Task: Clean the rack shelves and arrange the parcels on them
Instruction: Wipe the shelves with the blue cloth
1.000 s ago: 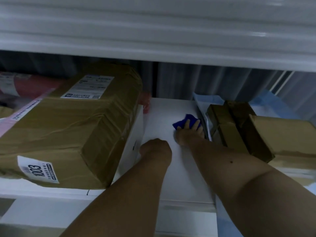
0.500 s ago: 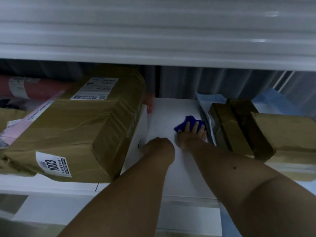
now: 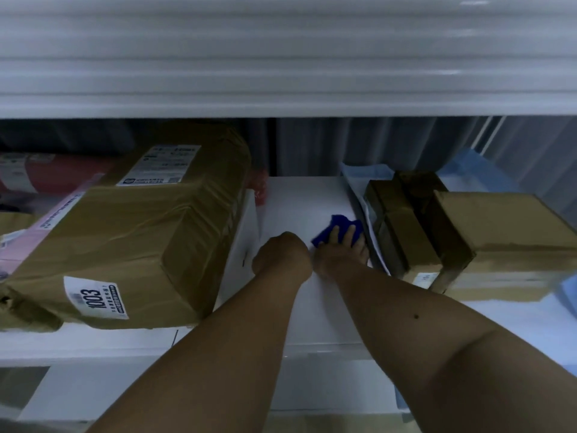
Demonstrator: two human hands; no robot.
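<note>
Backdrop: I see a grey pleated curtain (image 3: 359, 145) hanging at the back, darker toward the left.
Bottom edge: I note a pale tan floor strip (image 3: 327, 424), too blurred to read further.

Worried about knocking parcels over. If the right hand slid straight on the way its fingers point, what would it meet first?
Probably the pale plastic mailer beside the brown parcels: the right hand, pressing the blue cloth on the white shelf, points back and slightly rightward. Depth is unclear.
</note>
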